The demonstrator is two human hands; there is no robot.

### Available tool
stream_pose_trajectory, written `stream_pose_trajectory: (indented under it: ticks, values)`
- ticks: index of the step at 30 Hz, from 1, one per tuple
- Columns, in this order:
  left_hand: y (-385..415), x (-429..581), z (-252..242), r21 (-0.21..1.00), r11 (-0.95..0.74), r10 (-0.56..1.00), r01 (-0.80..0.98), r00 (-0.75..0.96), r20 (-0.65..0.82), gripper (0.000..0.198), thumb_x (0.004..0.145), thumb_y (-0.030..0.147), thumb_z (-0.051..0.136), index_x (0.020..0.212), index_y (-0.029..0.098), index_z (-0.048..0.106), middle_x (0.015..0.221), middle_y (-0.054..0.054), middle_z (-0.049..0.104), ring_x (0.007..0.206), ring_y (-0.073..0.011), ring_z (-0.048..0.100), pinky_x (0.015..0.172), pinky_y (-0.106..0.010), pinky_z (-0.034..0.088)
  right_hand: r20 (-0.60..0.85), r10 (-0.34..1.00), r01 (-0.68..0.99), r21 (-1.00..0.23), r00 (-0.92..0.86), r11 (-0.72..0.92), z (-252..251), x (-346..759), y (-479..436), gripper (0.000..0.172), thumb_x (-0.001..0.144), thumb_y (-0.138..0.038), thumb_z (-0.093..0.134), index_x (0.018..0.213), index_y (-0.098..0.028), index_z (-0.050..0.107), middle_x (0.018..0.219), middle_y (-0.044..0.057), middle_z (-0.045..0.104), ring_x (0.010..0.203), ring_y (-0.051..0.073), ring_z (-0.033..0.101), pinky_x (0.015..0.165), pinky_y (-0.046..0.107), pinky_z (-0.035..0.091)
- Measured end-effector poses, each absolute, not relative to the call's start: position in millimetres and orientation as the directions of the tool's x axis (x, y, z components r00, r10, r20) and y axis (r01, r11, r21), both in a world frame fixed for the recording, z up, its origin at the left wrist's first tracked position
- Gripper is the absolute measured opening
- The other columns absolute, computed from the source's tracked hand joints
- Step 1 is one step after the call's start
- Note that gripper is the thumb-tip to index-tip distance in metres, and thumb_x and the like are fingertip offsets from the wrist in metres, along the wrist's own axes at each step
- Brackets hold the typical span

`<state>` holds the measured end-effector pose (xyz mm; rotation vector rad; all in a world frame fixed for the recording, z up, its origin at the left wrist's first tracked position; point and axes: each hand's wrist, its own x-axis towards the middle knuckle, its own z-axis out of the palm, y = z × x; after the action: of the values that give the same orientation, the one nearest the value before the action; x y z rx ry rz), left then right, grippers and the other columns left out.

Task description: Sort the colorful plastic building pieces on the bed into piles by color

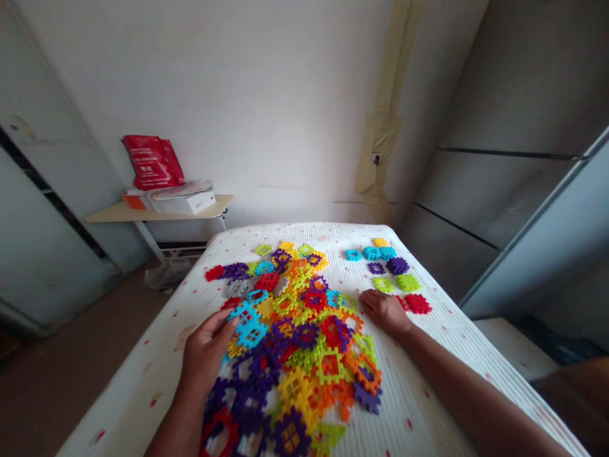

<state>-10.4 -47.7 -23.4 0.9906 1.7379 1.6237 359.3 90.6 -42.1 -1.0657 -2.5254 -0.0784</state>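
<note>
My left hand [205, 346] is at the left side of the heap, its thumb and fingers pinching a light-blue notched building tile [250, 325] with window-like openings. Around it spreads a heap of interlocking plastic tiles in purple, yellow, orange, red, green and blue, among them a lime-green square frame [329, 366] and a purple tile [291, 433]. On the heap's right side, my right hand [383, 310] lies low on the bed with its fingers curled in. Whatever its fingers may hold is hidden. Just beyond it is a red tile [419, 303], partly beside the hand.
Sorted small groups lie at the right: green tiles [408, 282], purple tiles [398, 265], blue tiles [372, 252] and a yellow tile [380, 242]. The white ribbed sheet [419, 393] ends at the bed edges. A side table [114, 213] holds boxes and a red bag [151, 164].
</note>
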Motion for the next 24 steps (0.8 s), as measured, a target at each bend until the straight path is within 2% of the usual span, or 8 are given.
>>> stream_pose_trajectory:
  ticks: [3,5,12,18,20,24]
  values:
    - [-46.4,-6.7,-26.7,0.997,-0.077,0.837,-0.004,-0.543,0.062,0.054,0.059,0.046,0.073,0.101,0.014,0.063,0.072,-0.001,0.068,0.061,-0.014,0.061,0.06,-0.024,0.051,0.369,0.689,0.706,-0.11,-0.624,0.699,-42.1,358.9,90.1,0.026,0.09,-0.018,0.036,0.084,-0.016,0.061,0.083,0.007,0.063,0.075,0.014,0.057,0.066,0.022,0.041]
    - [-45.9,-5.0,-27.4,0.995,-0.088,0.85,-0.048,-0.525,0.05,0.054,0.059,0.044,0.075,0.102,0.014,0.063,0.073,-0.001,0.068,0.062,-0.014,0.062,0.06,-0.024,0.051,0.367,0.689,0.706,-0.111,-0.624,0.699,-41.8,358.7,89.6,0.026,0.091,-0.019,0.036,0.083,-0.017,0.061,0.083,0.006,0.063,0.076,0.013,0.057,0.067,0.022,0.04]
    - [-44.4,2.0,-25.7,0.999,-0.027,0.834,-0.025,-0.551,0.009,0.056,0.057,0.043,0.076,0.104,0.014,0.065,0.084,-0.004,0.069,0.061,-0.0131,0.061,0.057,-0.024,0.051,0.353,0.69,0.708,-0.098,-0.632,0.699,-38.5,357.1,87.4,0.027,0.091,-0.018,0.035,0.082,-0.016,0.061,0.082,0.007,0.063,0.075,0.014,0.057,0.066,0.022,0.04]
    - [-45.8,30.2,-6.0,0.999,-0.009,0.923,0.038,-0.384,0.023,0.053,0.063,0.039,0.07,0.109,0.014,0.062,0.07,0.0,0.062,0.057,-0.012,0.056,0.049,-0.023,0.049,0.346,0.684,0.706,-0.08,-0.642,0.704,-41.2,359.5,89.8,0.027,0.09,-0.02,0.036,0.083,-0.017,0.062,0.082,0.007,0.064,0.075,0.015,0.058,0.064,0.024,0.043]
    - [-43.3,37.9,2.6,1.0,-0.015,0.933,0.019,-0.358,0.021,0.056,0.064,0.038,0.069,0.114,0.013,0.058,0.068,0.001,0.06,0.057,-0.0122,0.056,0.049,-0.024,0.049,0.375,0.683,0.695,-0.127,-0.627,0.708,-38.7,356.7,89.0,0.025,0.089,-0.02,0.037,0.087,-0.017,0.062,0.084,0.008,0.065,0.075,0.016,0.06,0.064,0.025,0.045]
    - [-36.0,49.6,15.0,1.0,-0.016,0.947,0.001,-0.32,0.015,0.063,0.065,0.035,0.067,0.123,0.014,0.05,0.065,0.003,0.057,0.056,-0.0118,0.055,0.05,-0.023,0.049,0.513,0.635,0.554,-0.324,-0.578,0.766,-17.7,334.2,73.9,0.022,0.089,-0.026,0.043,0.101,-0.019,0.059,0.098,0.009,0.065,0.086,0.017,0.062,0.073,0.029,0.049]
